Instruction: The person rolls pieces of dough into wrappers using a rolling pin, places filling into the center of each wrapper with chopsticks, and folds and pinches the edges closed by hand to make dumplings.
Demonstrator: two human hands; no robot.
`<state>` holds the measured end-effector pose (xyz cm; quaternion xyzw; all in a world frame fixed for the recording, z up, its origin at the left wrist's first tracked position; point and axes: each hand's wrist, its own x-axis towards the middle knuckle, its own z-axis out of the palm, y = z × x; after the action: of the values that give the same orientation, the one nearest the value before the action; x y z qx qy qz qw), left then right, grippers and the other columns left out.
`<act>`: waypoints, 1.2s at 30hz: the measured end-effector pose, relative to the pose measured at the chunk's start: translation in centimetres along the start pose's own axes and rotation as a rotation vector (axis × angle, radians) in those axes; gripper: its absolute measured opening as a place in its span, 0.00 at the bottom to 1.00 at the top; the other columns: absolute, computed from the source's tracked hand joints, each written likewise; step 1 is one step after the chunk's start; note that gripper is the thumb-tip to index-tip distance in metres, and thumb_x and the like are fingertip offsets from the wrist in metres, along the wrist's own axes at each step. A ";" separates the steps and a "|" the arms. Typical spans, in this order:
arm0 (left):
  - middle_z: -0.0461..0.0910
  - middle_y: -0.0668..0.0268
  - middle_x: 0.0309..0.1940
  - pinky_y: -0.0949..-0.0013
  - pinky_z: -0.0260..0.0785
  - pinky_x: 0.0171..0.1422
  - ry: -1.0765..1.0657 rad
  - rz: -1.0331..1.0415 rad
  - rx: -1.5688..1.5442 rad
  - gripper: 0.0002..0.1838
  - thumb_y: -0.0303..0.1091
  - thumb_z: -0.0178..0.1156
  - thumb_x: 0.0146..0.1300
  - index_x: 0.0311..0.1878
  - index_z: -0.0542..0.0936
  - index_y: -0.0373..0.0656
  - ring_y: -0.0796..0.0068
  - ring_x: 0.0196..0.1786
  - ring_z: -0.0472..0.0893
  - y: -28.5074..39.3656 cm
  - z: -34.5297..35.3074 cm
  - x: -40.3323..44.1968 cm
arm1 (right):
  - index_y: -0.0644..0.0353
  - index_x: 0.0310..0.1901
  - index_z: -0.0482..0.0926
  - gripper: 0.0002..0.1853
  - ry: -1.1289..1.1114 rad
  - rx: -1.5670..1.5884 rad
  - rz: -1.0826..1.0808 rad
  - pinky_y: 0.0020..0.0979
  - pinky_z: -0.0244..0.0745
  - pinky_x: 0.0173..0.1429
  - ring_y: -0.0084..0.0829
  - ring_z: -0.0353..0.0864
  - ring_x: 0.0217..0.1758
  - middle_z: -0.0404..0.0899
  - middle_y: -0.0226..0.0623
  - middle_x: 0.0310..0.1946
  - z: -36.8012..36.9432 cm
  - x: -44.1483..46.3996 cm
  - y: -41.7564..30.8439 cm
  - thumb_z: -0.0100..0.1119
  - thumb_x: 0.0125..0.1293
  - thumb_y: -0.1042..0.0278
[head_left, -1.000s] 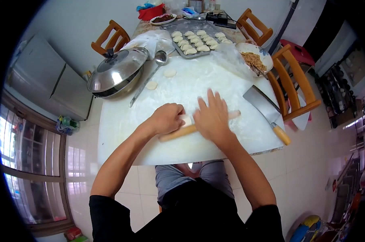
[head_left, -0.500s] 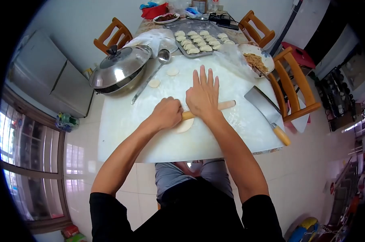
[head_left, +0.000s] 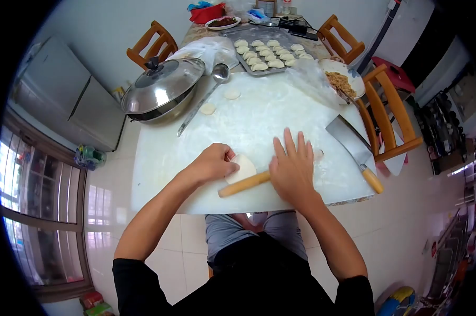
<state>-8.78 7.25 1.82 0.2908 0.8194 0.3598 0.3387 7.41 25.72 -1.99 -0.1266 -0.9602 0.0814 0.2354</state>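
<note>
And back it came on my head-camera feed: the rolling pin (head_left: 246,184) had crossed to the near side of the dough circle (head_left: 243,167), having lain on its far side half a second earlier. It sat close to the near edge of the white surface (head_left: 296,116), about midway along. Its long axis ran slantwise, left end aimed towards the near left corner, right end towards the cleaver (head_left: 348,138) by the right edge. The right hand (head_left: 293,171) was opened flat, fingers spread towards the far edge, palm on the pin without wrapping round it. The left hand (head_left: 214,163) was half curled, thumb at the circle's left rim; I couldn't tell whether it pinched the dough.
</note>
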 end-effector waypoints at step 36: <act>0.85 0.56 0.35 0.64 0.76 0.47 0.438 0.427 -0.014 0.07 0.27 0.72 0.59 0.37 0.87 0.34 0.63 0.38 0.85 3.8 0.9 -6.4 | 0.59 0.55 0.83 0.18 0.045 0.016 -0.068 0.52 0.68 0.70 0.46 0.76 0.57 0.78 0.42 0.51 -5.5 -2.0 8.0 0.71 0.64 0.67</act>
<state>-3.33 5.14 6.55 0.3695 0.7909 0.4823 0.0727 13.32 33.36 0.22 -0.0936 -0.9578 0.0782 0.2605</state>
